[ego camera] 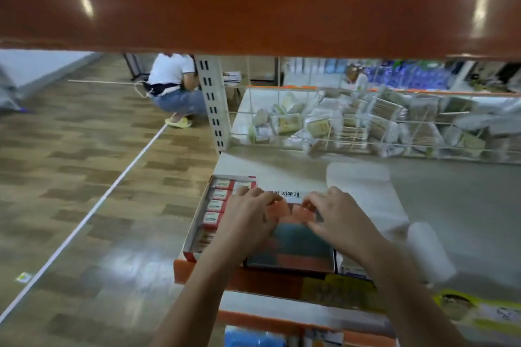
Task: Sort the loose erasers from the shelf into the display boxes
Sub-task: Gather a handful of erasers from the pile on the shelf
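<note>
Two display boxes sit side by side at the shelf's front left corner. The left box [197, 222] is white with a red rim and holds a row of red-and-white wrapped erasers [215, 207]. The right box [296, 251] holds orange and dark teal erasers [293, 213], blurred. My left hand [248, 214] reaches over the seam between the boxes, its curled fingers on the orange erasers at the back. My right hand [335, 214] pinches at the same back row from the right. What each fingertip holds is hidden by blur.
A grey shelf board [451, 205] stretches right, with a white plastic sheet [366, 194] on it. A wire basket [366, 127] of bagged goods stands behind. An orange shelf [253, 0] overhangs close above. A person crouches in the aisle [174, 87] at the left.
</note>
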The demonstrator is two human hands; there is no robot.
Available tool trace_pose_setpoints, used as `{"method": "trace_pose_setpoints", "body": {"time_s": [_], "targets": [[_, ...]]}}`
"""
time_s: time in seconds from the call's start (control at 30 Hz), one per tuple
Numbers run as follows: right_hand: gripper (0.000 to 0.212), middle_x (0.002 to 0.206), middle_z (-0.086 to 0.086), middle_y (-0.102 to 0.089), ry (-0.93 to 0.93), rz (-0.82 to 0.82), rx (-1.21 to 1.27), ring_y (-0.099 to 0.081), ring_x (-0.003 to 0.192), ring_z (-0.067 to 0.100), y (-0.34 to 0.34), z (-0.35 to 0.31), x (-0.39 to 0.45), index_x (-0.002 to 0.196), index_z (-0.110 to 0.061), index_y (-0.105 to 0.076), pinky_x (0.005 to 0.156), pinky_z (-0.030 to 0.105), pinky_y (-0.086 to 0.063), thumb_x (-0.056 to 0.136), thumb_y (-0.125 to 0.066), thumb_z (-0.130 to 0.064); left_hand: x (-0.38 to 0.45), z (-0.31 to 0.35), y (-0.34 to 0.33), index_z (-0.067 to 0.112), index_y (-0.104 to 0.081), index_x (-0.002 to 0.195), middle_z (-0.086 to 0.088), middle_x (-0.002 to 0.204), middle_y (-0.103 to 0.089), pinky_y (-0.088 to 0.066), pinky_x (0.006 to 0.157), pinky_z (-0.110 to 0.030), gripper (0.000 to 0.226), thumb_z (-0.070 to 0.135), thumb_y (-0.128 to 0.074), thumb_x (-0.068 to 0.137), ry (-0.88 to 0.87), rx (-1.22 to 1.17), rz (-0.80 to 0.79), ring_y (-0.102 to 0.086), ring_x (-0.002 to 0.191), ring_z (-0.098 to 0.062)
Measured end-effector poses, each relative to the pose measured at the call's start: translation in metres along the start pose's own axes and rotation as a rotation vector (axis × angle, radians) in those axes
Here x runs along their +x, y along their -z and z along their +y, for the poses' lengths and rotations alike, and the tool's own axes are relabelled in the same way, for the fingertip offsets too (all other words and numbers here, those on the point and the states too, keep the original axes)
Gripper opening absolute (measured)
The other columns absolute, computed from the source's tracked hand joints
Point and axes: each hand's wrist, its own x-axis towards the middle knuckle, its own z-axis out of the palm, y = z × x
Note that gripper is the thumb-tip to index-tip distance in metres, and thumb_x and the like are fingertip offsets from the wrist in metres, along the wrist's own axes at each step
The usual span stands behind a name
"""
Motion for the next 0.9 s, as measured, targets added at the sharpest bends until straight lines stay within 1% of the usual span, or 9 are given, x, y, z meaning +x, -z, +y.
{"method": "trace_pose_setpoints", "body": {"time_s": [0.1, 0.27, 0.37, 0.47, 0.53, 0.63, 0.73, 0.83, 0.9], "targets": [[0.017, 0.095, -0.008, -0.06, -0.051, 0.038, -0.11, -0.044, 0.09, 0.012, -0.003, -0.001, -0.005, 0.102, -0.027, -0.055, 0.075, 0.024, -0.027, 0.09, -0.05, -0.039, -0.001, -0.003, -0.003, 0.035, -0.05, 0.13, 0.008, 0.128, -0.054, -0.029, 0.096, -0.031, 0.042, 0.033, -0.057, 0.088, -0.061, 0.015, -0.018, -0.038, 0.115, -0.016], [0.018, 0.098, -0.005, -0.061, -0.099, 0.006, -0.269, -0.045, 0.095, 0.016, 0.001, -0.004, -0.003, 0.102, -0.023, -0.058, 0.087, 0.03, -0.035, 0.088, -0.057, -0.034, -0.002, -0.005, -0.003, 0.034, -0.046, 0.134, 0.007, 0.131, -0.052, -0.027, 0.1, -0.033, 0.043, 0.032, -0.053, 0.092, -0.143, 0.033, -0.07, -0.035, 0.121, -0.017], [0.015, 0.099, -0.003, -0.06, -0.089, -0.022, -0.343, -0.046, 0.097, 0.018, -0.001, -0.009, 0.003, 0.099, -0.019, -0.061, 0.087, 0.029, -0.035, 0.09, -0.056, -0.03, -0.002, -0.008, -0.003, 0.032, -0.047, 0.133, 0.007, 0.131, -0.053, -0.026, 0.1, -0.032, 0.04, 0.031, -0.05, 0.093, -0.162, 0.027, -0.068, -0.034, 0.122, -0.017], [0.022, 0.103, 0.0, -0.057, -0.084, -0.068, -0.366, -0.046, 0.101, 0.019, -0.002, -0.014, 0.008, 0.101, -0.016, -0.06, 0.089, 0.028, -0.034, 0.091, -0.052, -0.035, -0.002, -0.01, -0.001, 0.033, -0.047, 0.132, 0.008, 0.132, -0.053, -0.025, 0.102, -0.032, 0.038, 0.031, -0.05, 0.094, -0.185, 0.029, -0.073, -0.033, 0.125, -0.017], [0.023, 0.104, 0.0, -0.056, -0.099, -0.076, -0.363, -0.045, 0.102, 0.019, -0.003, -0.015, 0.008, 0.103, -0.016, -0.06, 0.089, 0.028, -0.034, 0.091, -0.053, -0.034, -0.002, -0.011, -0.001, 0.033, -0.048, 0.132, 0.008, 0.133, -0.052, -0.024, 0.102, -0.032, 0.038, 0.032, -0.05, 0.094, -0.204, 0.035, -0.081, -0.032, 0.126, -0.017], [0.013, 0.103, -0.001, -0.055, -0.121, -0.06, -0.417, -0.045, 0.101, 0.018, -0.005, -0.018, 0.008, 0.101, -0.018, -0.059, 0.088, 0.027, -0.035, 0.09, -0.056, -0.024, -0.003, -0.012, 0.0, 0.032, -0.048, 0.132, 0.007, 0.134, -0.051, -0.024, 0.101, -0.032, 0.038, 0.033, -0.05, 0.094, -0.222, 0.046, -0.091, -0.032, 0.126, -0.018], [0.015, 0.1, -0.001, -0.054, -0.144, -0.075, -0.446, -0.045, 0.099, 0.018, -0.006, -0.02, 0.006, 0.099, -0.018, -0.059, 0.085, 0.028, -0.034, 0.091, -0.054, -0.031, -0.002, -0.015, 0.0, 0.033, -0.047, 0.132, 0.007, 0.134, -0.051, -0.023, 0.102, -0.033, 0.039, 0.034, -0.051, 0.093, -0.242, 0.046, -0.105, -0.032, 0.127, -0.018], [0.008, 0.099, -0.003, -0.056, -0.145, -0.068, -0.488, -0.046, 0.098, 0.017, -0.006, -0.023, 0.005, 0.098, -0.02, -0.059, 0.081, 0.028, -0.034, 0.091, -0.056, -0.021, 0.0, -0.018, -0.001, 0.034, -0.047, 0.131, 0.007, 0.134, -0.05, -0.023, 0.104, -0.034, 0.039, 0.035, -0.052, 0.093, -0.252, 0.036, -0.116, -0.032, 0.127, -0.018], [0.008, 0.097, -0.004, -0.057, -0.158, -0.078, -0.515, -0.047, 0.097, 0.018, -0.006, -0.025, 0.004, 0.097, -0.02, -0.06, 0.08, 0.029, -0.033, 0.09, -0.057, -0.017, 0.001, -0.02, -0.003, 0.034, -0.046, 0.132, 0.007, 0.134, -0.05, -0.024, 0.104, -0.034, 0.04, 0.035, -0.052, 0.093, -0.255, 0.041, -0.119, -0.032, 0.127, -0.018]]}}
